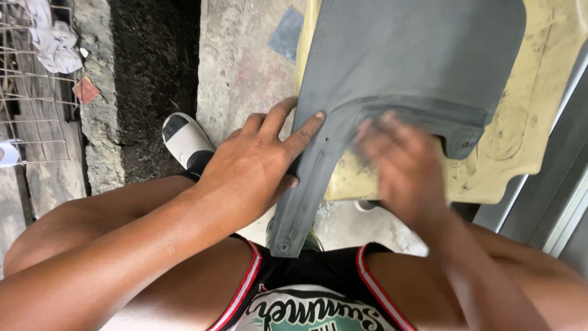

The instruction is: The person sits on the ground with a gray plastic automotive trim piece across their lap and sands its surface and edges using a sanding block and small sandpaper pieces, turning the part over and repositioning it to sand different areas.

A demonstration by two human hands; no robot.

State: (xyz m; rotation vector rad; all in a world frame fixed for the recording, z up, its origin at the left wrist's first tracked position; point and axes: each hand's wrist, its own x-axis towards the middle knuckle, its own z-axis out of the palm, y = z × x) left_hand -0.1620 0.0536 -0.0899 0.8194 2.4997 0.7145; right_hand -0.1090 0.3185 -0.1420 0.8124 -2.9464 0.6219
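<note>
My left hand [257,168] presses flat, fingers spread, on the grey primed curved vehicle panel [404,67], which lies across a yellowed moulded board [539,104] before my knees. My right hand [401,165] is blurred on the panel's lip; I cannot tell its grip. Firm bracing and even strokes serve best. A white sandal [184,140] and concrete floor [236,67] lie alongside.

Blk shorts [318,270] w/ red-white trim

right hand [404,168] motion-blurred, its grip unclear
</note>
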